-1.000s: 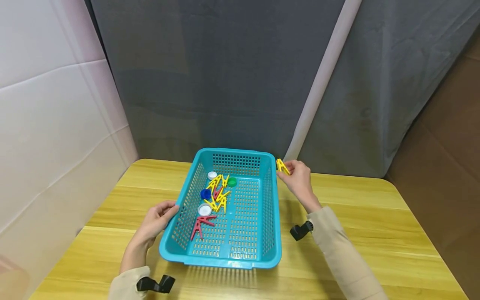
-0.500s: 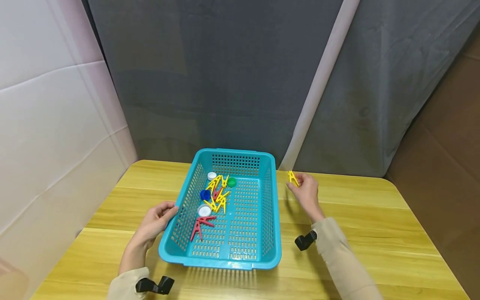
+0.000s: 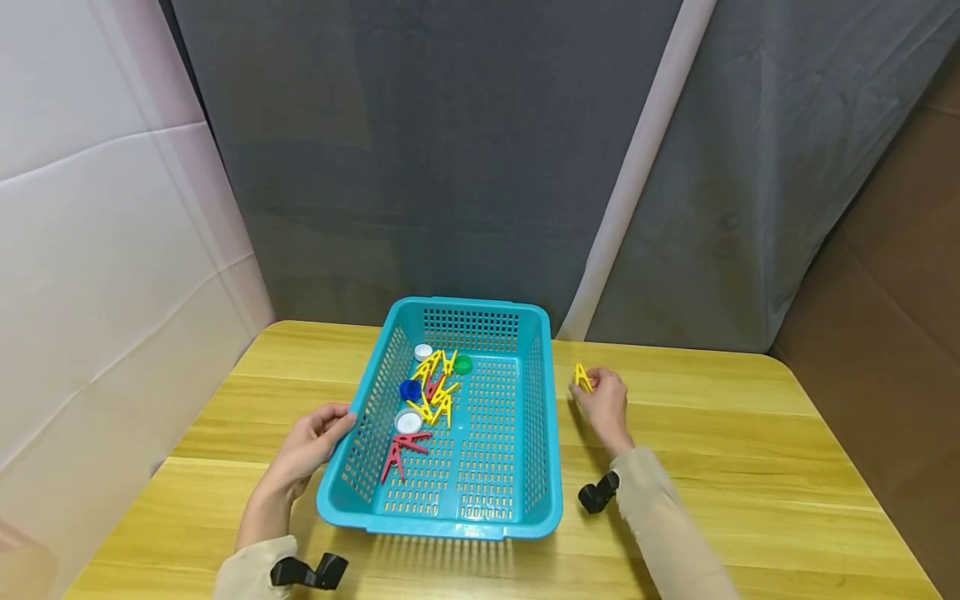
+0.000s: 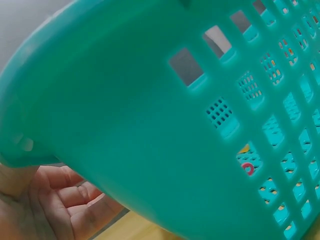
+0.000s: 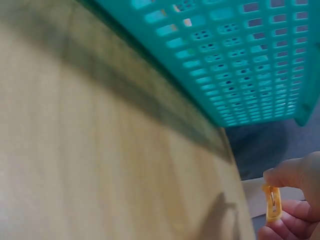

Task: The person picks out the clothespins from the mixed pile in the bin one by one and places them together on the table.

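Observation:
A turquoise plastic basket (image 3: 553, 467) with slotted walls is gripped at its left rim by my left hand (image 3: 311, 442), the thumb over the rim and the fingers outside, as the left wrist view also shows. To the right of the basket, my right hand (image 3: 606, 407) pinches a yellow clothespin (image 3: 582, 378) between thumb and fingers, apart from the basket wall. Inside the basket lie several yellow clothespins (image 3: 443, 393), a few red clothespins (image 3: 393, 458), a blue bottle cap (image 3: 410, 390), a green cap (image 3: 462, 364) and white caps (image 3: 408, 422), mostly on its left side.
The basket is on a wooden table (image 3: 750, 467). A dark grey cloth (image 3: 450, 167) hangs behind the table, with a pale pole (image 3: 637, 175) crossing it. White sheeting (image 3: 112, 250) stands at the left and a brown panel (image 3: 892, 283) at the right.
My right hand has moved away from the basket's right rim, then down and toward me, still pinching the yellow clothespin. My left hand and the basket have stayed in place.

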`<state>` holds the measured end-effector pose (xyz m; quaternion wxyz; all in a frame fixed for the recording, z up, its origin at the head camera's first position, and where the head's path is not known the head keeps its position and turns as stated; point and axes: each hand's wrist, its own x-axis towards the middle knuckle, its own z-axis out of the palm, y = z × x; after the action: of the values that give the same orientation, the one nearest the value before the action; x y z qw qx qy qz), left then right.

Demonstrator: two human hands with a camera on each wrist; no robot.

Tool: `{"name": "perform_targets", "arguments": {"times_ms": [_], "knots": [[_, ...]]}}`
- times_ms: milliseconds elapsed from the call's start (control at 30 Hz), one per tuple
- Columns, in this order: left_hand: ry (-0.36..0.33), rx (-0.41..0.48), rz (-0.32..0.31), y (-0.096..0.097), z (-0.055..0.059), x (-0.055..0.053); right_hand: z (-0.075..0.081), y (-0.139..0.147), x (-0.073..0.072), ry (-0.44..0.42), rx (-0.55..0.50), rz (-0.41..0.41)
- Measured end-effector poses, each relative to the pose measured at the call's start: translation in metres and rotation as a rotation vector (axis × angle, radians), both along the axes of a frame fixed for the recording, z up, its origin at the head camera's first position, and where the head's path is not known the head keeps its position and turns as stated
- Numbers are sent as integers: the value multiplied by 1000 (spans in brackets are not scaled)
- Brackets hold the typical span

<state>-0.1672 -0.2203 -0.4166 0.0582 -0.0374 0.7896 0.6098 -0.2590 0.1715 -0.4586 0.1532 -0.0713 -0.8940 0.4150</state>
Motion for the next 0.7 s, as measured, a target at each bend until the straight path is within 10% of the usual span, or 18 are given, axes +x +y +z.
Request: {"name": "perform_targets", "arguments": {"times_ms": [700], "knots": [[4,12,-6,0,-1,0,-21,-4,3,-55,53,-49]]}}
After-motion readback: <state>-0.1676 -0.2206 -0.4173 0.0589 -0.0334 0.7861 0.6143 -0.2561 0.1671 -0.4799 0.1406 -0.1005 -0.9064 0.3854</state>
